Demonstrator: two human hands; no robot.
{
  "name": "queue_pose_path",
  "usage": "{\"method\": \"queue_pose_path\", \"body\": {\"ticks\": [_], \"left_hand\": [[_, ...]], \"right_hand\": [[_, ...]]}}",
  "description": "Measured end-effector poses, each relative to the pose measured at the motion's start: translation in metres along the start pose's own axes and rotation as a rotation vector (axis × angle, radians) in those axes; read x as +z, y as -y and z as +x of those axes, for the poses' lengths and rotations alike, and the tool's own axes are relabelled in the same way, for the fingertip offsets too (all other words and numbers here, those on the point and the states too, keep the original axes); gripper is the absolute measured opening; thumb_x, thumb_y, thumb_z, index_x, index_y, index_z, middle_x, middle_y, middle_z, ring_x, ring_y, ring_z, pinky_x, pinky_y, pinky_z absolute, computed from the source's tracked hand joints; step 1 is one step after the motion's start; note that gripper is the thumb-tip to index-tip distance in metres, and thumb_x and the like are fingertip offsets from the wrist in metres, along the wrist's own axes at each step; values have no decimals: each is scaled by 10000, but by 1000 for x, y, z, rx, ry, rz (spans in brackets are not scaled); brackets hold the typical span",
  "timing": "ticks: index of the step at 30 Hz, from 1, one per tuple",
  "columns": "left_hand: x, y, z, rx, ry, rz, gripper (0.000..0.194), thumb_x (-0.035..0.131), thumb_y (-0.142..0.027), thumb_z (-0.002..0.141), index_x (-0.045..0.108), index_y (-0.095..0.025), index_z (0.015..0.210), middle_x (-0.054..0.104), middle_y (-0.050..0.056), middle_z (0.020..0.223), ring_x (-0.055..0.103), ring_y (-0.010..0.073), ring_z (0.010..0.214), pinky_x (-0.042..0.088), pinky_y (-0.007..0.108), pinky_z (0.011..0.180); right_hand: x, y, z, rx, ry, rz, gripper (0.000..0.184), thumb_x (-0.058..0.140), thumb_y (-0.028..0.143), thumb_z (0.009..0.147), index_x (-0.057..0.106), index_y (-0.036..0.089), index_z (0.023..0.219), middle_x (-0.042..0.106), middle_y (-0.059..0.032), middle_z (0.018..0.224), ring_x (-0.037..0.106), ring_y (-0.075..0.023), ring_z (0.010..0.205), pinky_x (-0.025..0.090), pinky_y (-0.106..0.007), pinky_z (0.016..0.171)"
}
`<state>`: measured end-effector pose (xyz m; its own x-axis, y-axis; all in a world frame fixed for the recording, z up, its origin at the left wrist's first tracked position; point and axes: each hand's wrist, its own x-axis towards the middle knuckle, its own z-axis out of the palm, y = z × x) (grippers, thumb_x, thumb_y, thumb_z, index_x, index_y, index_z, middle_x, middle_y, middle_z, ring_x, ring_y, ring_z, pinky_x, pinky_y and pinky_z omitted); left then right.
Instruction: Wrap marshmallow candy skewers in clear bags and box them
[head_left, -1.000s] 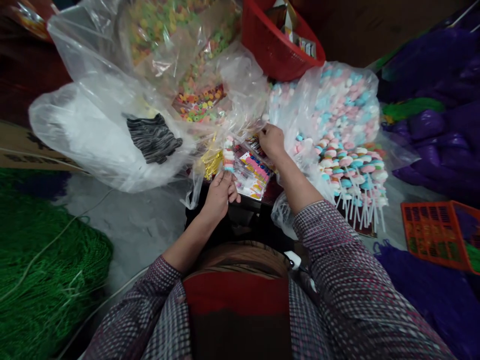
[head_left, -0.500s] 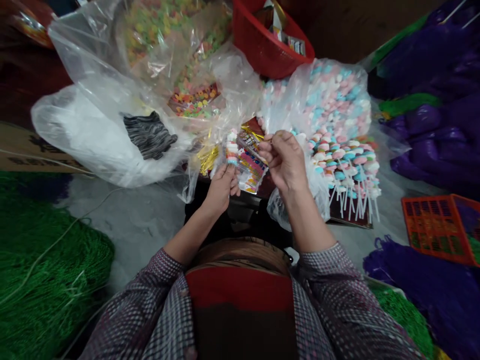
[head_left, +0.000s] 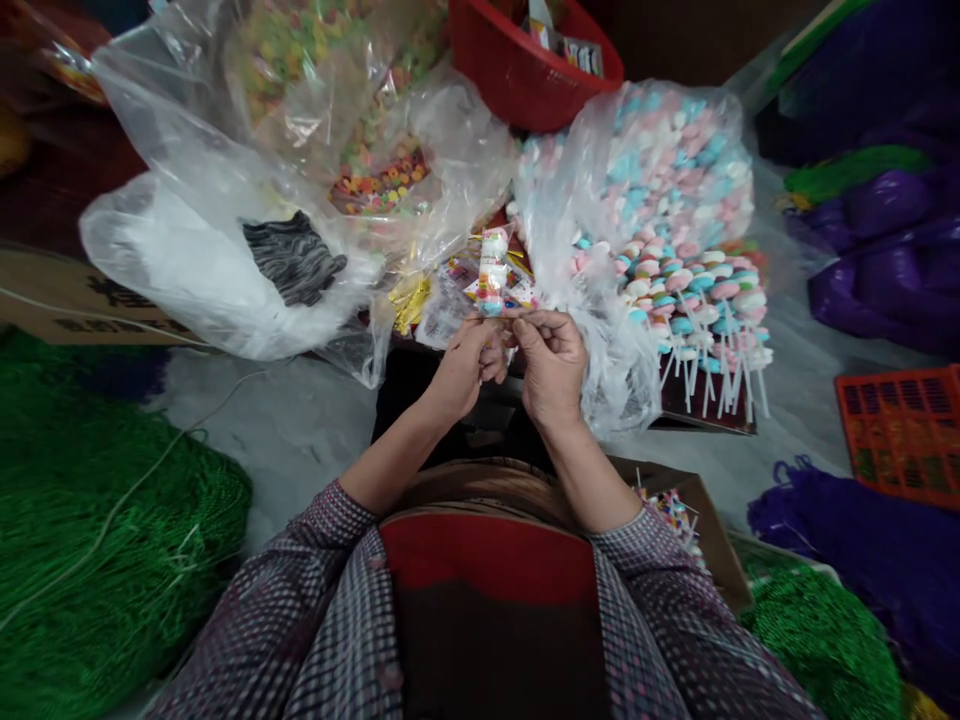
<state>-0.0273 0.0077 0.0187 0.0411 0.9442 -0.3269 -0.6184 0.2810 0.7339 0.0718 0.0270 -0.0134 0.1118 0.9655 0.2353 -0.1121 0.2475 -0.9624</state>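
Head cam: both hands are up close together over the front edge of the work surface. Left hand (head_left: 463,368) has its thumb and fingers closed on the bottom of a wrapped candy stack (head_left: 493,272), which stands pretty much upright, pink, white and blue bits showing through the clear wrapper. Right hand (head_left: 553,365) is right beside it, thumb and index pinched on what looks like a thin strip (head_left: 517,317) across the wrapper's base; too small to tell exactly how it sits. Other fingers on that hand are curled loosely.

Just left of the candy there's a bunch of gold ties (head_left: 410,303), then a big clear bag with a wad of dark grey strands (head_left: 294,258) on it. Red basket (head_left: 536,65) is up top. Over on the right you've got a bag of pastel sweets (head_left: 679,165), with a pile of sweets on white sticks (head_left: 705,300) in front. Green netting (head_left: 112,530) is heaped at lower left.
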Motion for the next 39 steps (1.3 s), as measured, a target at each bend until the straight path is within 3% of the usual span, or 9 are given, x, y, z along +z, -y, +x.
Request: {"method": "queue_pose_path", "body": {"ticks": [4, 7, 12, 17, 20, 23, 29, 34, 39], "left_hand": [[2, -1, -2, 8, -24, -3, 328, 530, -412, 1043, 497, -215, 783, 323, -116, 500, 278, 44, 379, 357, 211, 443], [2, 0, -2, 29, -55, 1, 353, 582, -441, 1024, 508, -205, 773, 334, -115, 497, 272, 39, 388, 341, 197, 429], [0, 2, -1, 61, -103, -7, 316, 663, -384, 991, 518, -201, 778, 362, -118, 509, 256, 30, 386, 304, 178, 400], [-1, 3, -2, 85, -50, -11, 350, 656, -369, 994, 540, -185, 721, 365, -106, 494, 253, 24, 372, 293, 178, 394], [-2, 2, -6, 1, 45, -26, 418, 645, -422, 993, 540, -179, 670, 268, -116, 450, 209, 24, 343, 268, 180, 378], [-5, -3, -11, -115, 144, -42, 441, 615, -422, 1008, 548, -176, 648, 208, -121, 433, 188, 25, 313, 254, 176, 358], [-11, -15, -16, -393, 342, -15, 525, 587, -389, 1013, 524, -167, 542, 183, -108, 398, 194, 31, 280, 301, 178, 339], [-11, -14, -15, -552, 336, -9, 613, 468, -410, 1055, 439, -185, 486, 162, -92, 373, 147, 43, 276, 274, 185, 313], [-12, -7, -10, -512, 331, -73, 566, 522, -457, 1038, 480, -178, 548, 177, -108, 404, 147, 32, 286, 265, 173, 328]], "right_hand": [[0, -4, -3, -4, -13, -23, 134, 717, 361, 862, 616, 278, 893, 752, 11, 959, 712, -157, 893, 601, -314, 757], [-2, -4, -4, 7, -14, -28, 152, 732, 385, 857, 631, 280, 903, 732, 17, 924, 691, -148, 841, 590, -299, 740], [-11, 6, -3, 25, 83, -100, 131, 719, 395, 872, 708, 284, 939, 739, 24, 919, 654, -129, 758, 568, -297, 728], [-18, 13, 1, 56, 101, -229, 130, 734, 393, 855, 729, 264, 836, 691, 35, 762, 613, -137, 702, 531, -301, 693], [-19, 13, 1, 157, 109, -105, 191, 760, 405, 824, 683, 251, 741, 628, 54, 666, 539, -116, 604, 488, -275, 618], [-22, 16, 2, 269, 193, -7, 244, 768, 413, 816, 635, 244, 702, 618, 54, 644, 549, -115, 595, 514, -280, 635], [-34, 17, 7, 342, 412, 115, 360, 889, 501, 661, 689, 278, 860, 753, 11, 884, 723, -196, 875, 622, -380, 840], [-39, 11, 9, 395, 555, 168, 352, 888, 525, 658, 691, 252, 762, 754, -15, 814, 743, -227, 879, 640, -417, 837], [-38, 5, 10, 394, 472, 98, 289, 863, 482, 708, 744, 230, 785, 774, -16, 821, 737, -207, 822, 627, -414, 845]]}}
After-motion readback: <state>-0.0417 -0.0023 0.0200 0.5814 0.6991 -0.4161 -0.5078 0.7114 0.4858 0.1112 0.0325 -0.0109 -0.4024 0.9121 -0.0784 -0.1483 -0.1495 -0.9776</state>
